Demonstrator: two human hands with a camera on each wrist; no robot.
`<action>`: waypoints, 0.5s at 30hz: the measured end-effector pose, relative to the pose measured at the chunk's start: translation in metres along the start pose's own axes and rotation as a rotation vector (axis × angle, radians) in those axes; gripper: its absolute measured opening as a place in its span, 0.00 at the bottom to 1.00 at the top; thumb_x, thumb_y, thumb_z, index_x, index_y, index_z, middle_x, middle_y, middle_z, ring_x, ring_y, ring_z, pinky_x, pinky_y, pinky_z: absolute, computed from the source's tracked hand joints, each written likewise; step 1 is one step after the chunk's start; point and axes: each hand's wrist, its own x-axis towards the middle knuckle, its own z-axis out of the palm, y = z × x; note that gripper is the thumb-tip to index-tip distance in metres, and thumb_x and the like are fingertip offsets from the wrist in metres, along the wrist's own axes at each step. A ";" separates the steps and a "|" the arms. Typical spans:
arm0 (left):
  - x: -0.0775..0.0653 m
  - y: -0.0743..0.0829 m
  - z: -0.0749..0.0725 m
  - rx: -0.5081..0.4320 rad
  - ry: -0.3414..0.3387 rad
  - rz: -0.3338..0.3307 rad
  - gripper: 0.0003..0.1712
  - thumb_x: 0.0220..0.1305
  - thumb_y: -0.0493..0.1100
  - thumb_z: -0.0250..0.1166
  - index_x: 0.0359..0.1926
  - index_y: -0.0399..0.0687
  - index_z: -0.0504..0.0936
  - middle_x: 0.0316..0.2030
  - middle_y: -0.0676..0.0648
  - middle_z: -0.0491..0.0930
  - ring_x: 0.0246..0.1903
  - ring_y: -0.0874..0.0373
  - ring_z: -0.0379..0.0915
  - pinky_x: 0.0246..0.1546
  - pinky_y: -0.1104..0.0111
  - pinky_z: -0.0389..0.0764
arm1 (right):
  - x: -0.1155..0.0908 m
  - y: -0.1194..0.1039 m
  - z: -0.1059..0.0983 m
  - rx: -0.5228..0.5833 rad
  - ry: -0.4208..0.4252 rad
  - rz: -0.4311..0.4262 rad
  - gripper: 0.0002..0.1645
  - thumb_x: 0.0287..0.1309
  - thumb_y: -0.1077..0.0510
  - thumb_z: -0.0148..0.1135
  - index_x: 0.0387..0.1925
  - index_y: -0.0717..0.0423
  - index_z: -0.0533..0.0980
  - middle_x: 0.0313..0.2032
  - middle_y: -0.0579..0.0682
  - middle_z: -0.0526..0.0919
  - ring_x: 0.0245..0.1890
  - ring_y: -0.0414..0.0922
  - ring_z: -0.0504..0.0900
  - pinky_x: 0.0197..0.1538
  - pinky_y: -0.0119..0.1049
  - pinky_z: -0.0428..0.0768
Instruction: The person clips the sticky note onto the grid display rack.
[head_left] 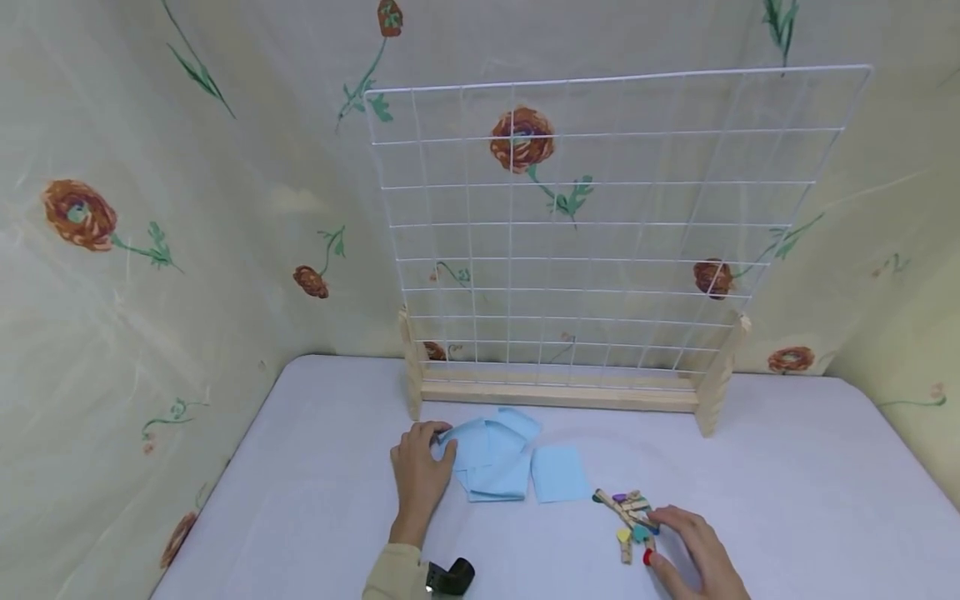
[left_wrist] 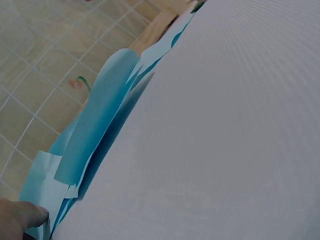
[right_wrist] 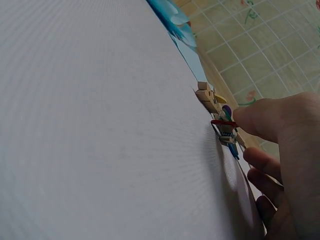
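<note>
A loose pile of light blue paper sheets (head_left: 491, 462) lies in the middle of the table, some folded or curling up. My left hand (head_left: 422, 468) pinches the pile's left edge, and its thumb (left_wrist: 35, 215) shows against the paper in the left wrist view. One square blue sheet (head_left: 560, 475) lies flat just right of the pile. Small wooden clothespins (head_left: 624, 510) with coloured decorations sit in a heap farther right. My right hand (head_left: 696, 552) is at this heap, thumb and fingers spread apart, the thumb tip beside a red-topped clothespin (head_left: 648, 557).
Behind the papers stands a white wire grid (head_left: 600, 223) in a wooden base (head_left: 558, 395). Flower-patterned cloth (head_left: 247, 208) hangs around the white table (head_left: 315, 500). A black device (head_left: 452, 577) is at my left wrist.
</note>
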 end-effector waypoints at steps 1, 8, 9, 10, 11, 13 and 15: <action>0.000 0.000 0.000 -0.004 0.000 -0.004 0.10 0.54 0.43 0.69 0.40 0.53 0.82 0.38 0.50 0.80 0.39 0.54 0.72 0.44 0.60 0.65 | 0.001 -0.001 -0.001 -0.003 -0.008 0.006 0.32 0.58 0.39 0.60 0.59 0.49 0.68 0.60 0.56 0.67 0.62 0.58 0.65 0.56 0.62 0.67; 0.002 0.000 -0.001 -0.055 0.014 -0.024 0.07 0.55 0.43 0.69 0.36 0.55 0.82 0.35 0.53 0.80 0.37 0.57 0.73 0.44 0.62 0.64 | 0.002 -0.001 -0.001 -0.011 -0.002 -0.027 0.29 0.57 0.41 0.62 0.56 0.49 0.70 0.58 0.55 0.70 0.61 0.57 0.66 0.56 0.62 0.66; 0.002 0.000 -0.001 -0.072 0.017 -0.020 0.07 0.55 0.42 0.69 0.35 0.55 0.81 0.34 0.53 0.81 0.37 0.57 0.73 0.44 0.62 0.64 | 0.002 -0.001 -0.001 -0.011 0.001 -0.029 0.29 0.57 0.42 0.62 0.56 0.49 0.71 0.58 0.55 0.71 0.61 0.57 0.65 0.56 0.62 0.66; 0.003 -0.001 -0.001 -0.096 0.018 -0.019 0.07 0.55 0.42 0.69 0.35 0.55 0.81 0.34 0.53 0.81 0.37 0.57 0.73 0.44 0.62 0.64 | 0.002 -0.001 -0.001 -0.013 0.003 -0.032 0.28 0.56 0.42 0.62 0.55 0.49 0.71 0.58 0.55 0.71 0.61 0.58 0.65 0.56 0.62 0.65; 0.003 -0.001 -0.001 -0.127 0.023 -0.013 0.07 0.54 0.41 0.69 0.35 0.55 0.81 0.33 0.54 0.81 0.37 0.57 0.74 0.44 0.62 0.64 | 0.002 -0.001 0.000 -0.012 0.006 -0.033 0.27 0.56 0.42 0.63 0.55 0.48 0.72 0.58 0.54 0.71 0.61 0.58 0.65 0.56 0.62 0.65; 0.004 -0.003 -0.001 -0.192 0.028 -0.001 0.07 0.54 0.40 0.69 0.35 0.54 0.81 0.33 0.54 0.82 0.37 0.58 0.74 0.45 0.62 0.65 | 0.002 0.000 0.000 -0.015 0.015 -0.038 0.25 0.56 0.43 0.63 0.53 0.47 0.73 0.57 0.53 0.73 0.61 0.57 0.65 0.56 0.62 0.64; 0.004 -0.004 0.000 -0.264 0.025 0.001 0.07 0.55 0.38 0.68 0.35 0.53 0.81 0.34 0.54 0.82 0.38 0.58 0.74 0.45 0.62 0.68 | 0.002 0.000 0.001 -0.013 0.026 -0.047 0.23 0.56 0.45 0.64 0.51 0.47 0.73 0.55 0.53 0.74 0.61 0.58 0.65 0.56 0.62 0.64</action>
